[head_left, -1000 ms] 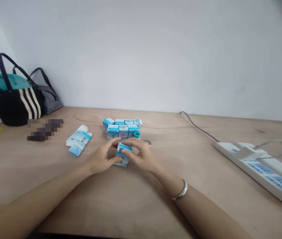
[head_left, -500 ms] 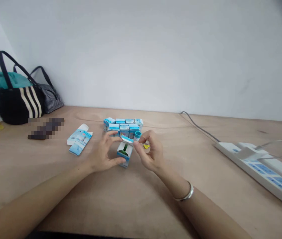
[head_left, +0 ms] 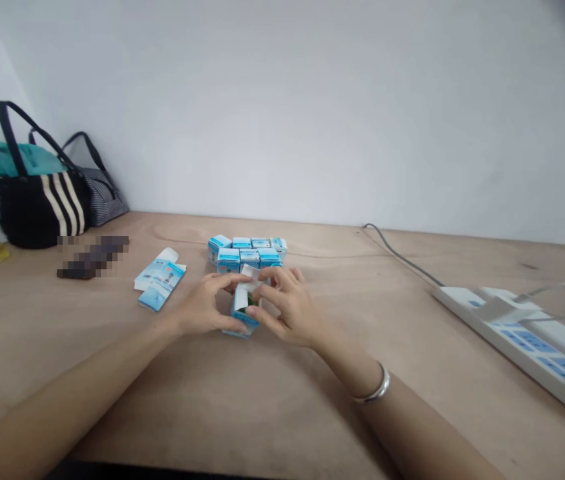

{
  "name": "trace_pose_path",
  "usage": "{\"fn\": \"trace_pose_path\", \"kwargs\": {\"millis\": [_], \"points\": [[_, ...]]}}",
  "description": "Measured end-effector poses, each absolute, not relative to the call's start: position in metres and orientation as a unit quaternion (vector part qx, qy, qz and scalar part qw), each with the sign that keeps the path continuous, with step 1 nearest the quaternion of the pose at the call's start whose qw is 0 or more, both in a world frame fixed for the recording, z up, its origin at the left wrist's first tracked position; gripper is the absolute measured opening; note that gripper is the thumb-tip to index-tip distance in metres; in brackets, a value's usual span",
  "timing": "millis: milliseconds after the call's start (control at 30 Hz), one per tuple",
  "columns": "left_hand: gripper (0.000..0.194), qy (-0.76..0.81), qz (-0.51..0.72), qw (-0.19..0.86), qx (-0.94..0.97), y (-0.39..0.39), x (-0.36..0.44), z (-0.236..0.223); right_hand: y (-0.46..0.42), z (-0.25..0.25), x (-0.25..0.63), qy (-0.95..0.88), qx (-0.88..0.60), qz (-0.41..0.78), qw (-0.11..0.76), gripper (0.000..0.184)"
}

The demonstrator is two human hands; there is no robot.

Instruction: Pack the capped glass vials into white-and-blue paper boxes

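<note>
A small blue and white carton (head_left: 241, 319) stands on the wooden table (head_left: 272, 400) between my hands, its white top flap (head_left: 248, 275) lifted. My left hand (head_left: 201, 308) grips the carton's left side with curled fingers. My right hand (head_left: 288, 308) wraps its right side, fingertips at the flap. Something green shows inside the opening. Just behind them sit several matching cartons (head_left: 247, 252) in two rows.
Two flattened cartons (head_left: 158, 279) lie to the left. Striped bags (head_left: 37, 193) stand in the far left corner beside a blurred dark object (head_left: 90, 257). A white power strip (head_left: 527, 333) with a grey cable (head_left: 397, 257) lies at the right.
The carton's top flap was opened and is now upright. My right hand drew back from the box half a second ago, then returned onto its right side. A small yellow bit is now hidden.
</note>
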State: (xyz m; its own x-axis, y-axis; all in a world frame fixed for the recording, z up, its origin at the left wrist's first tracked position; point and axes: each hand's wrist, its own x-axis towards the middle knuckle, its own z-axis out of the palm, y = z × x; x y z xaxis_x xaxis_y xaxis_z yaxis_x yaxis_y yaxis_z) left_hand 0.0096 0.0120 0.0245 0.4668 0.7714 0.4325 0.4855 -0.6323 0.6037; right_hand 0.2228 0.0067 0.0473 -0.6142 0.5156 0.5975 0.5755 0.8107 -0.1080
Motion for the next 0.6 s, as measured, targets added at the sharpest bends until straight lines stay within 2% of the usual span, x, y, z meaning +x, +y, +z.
{"fn": "trace_pose_path", "kwargs": {"millis": [133,333,600], "points": [[0.063,0.37,0.31,0.124,0.867,0.012,0.001,0.029,0.01,0.046,0.228,-0.894,-0.302,-0.034,0.329,0.024],[0.059,0.367,0.28,-0.048,0.886,0.01,-0.003,0.031,0.01,0.045,0.229,-0.906,-0.29,-0.008,0.309,0.015],[0.052,0.328,0.275,-0.086,0.9,0.01,-0.002,0.029,0.012,0.044,0.232,-0.913,-0.277,0.012,0.299,0.011]]}}
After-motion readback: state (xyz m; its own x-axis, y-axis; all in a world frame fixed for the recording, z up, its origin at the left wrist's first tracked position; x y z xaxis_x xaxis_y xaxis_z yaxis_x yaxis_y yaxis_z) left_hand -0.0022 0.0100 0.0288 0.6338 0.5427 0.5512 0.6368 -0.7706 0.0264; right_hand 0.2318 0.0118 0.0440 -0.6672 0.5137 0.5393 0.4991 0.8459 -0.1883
